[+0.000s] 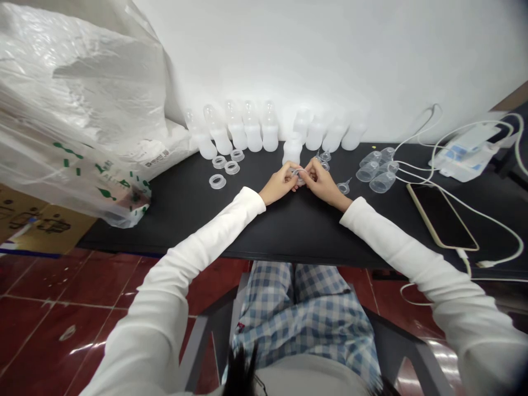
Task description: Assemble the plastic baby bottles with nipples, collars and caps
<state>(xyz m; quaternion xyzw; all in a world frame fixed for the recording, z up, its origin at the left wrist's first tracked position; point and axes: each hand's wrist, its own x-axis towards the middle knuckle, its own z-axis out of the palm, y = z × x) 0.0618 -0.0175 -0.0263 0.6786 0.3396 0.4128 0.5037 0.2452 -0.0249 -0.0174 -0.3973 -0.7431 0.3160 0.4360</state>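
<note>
My left hand and my right hand meet over the black table, pinching a small clear ring-shaped bottle part between them. Fingers cover much of it, and whether a nipple sits inside I cannot tell. Just beyond stands a white baby bottle without a cap. Close to my right hand lie clear bottle nipples, with another nipple by the right wrist. Several collar rings lie left of my left hand.
Several bottles with clear domed caps line the wall at left; several uncapped bottles stand right. Clear caps, a phone, white cables and a power strip lie rightward. Plastic bags crowd the left end.
</note>
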